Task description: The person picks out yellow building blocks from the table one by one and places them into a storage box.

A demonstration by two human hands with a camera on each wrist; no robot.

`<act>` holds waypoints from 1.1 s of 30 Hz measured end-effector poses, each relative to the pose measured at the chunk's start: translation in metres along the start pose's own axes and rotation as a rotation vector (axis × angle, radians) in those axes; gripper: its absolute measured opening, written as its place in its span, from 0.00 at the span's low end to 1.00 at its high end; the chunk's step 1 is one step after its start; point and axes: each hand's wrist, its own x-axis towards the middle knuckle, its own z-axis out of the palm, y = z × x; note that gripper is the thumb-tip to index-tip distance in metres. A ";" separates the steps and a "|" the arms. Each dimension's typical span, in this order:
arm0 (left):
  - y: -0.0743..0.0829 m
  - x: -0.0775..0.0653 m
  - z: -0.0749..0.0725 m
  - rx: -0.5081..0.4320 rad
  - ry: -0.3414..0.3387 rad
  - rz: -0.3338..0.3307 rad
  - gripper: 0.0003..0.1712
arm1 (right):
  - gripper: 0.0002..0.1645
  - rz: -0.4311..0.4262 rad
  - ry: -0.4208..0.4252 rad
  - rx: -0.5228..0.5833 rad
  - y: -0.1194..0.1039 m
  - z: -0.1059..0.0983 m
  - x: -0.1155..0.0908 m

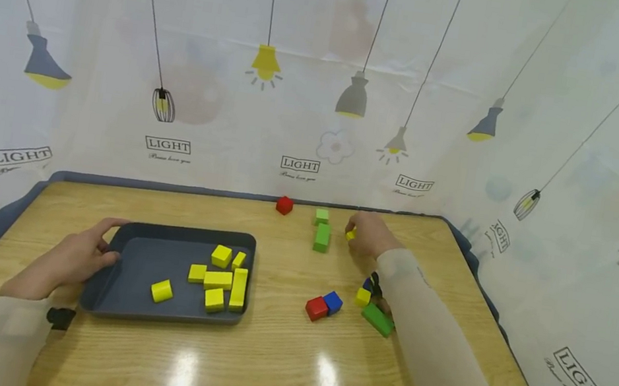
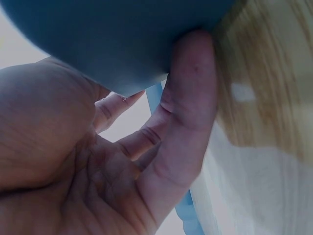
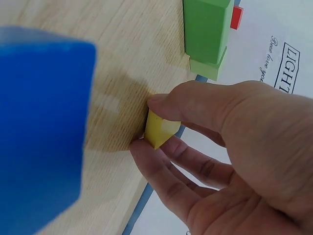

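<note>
My left hand (image 1: 77, 258) holds the left end of a dark grey tray (image 1: 160, 231), thumb over the rim and fingers along the outside. In the left wrist view, a fingertip reaches beneath the tray wall (image 2: 122, 44). Several yellow blocks (image 1: 218, 281) and a yellow cylinder (image 1: 162, 291) lie in the tray. Near the back right of the table, my right hand (image 1: 372, 234) pinches a small yellow block (image 3: 161, 128) between thumb and fingers, close over the wood. Left of that hand stand a green block (image 1: 322, 238) and a light green cube (image 1: 321, 217).
A red cube (image 1: 284, 205) sits at the back edge. Nearer on the wooden table (image 1: 259, 366) are a red block (image 1: 317, 309) touching a blue block (image 1: 332, 302). Beneath the right forearm lie a yellow cube (image 1: 362, 298) and a green block (image 1: 377, 320). Printed curtains surround the table.
</note>
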 end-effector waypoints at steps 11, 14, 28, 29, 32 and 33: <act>-0.001 0.000 0.000 -0.007 -0.008 -0.007 0.42 | 0.18 -0.050 0.040 0.005 -0.010 -0.003 -0.004; 0.000 0.001 0.000 -0.007 -0.014 -0.017 0.41 | 0.18 -0.075 0.059 -0.006 -0.017 -0.006 -0.006; 0.000 0.002 0.002 -0.005 -0.011 -0.006 0.41 | 0.18 -0.177 0.102 -0.007 -0.060 -0.009 -0.011; 0.000 0.002 0.002 -0.006 -0.010 -0.005 0.41 | 0.18 -0.188 0.103 -0.010 -0.064 -0.008 -0.011; 0.000 0.003 0.002 -0.007 -0.009 -0.006 0.41 | 0.18 -0.224 0.105 -0.022 -0.076 -0.007 -0.011; 0.000 0.003 0.002 -0.007 -0.009 -0.007 0.41 | 0.18 -0.232 0.107 -0.030 -0.080 -0.006 -0.012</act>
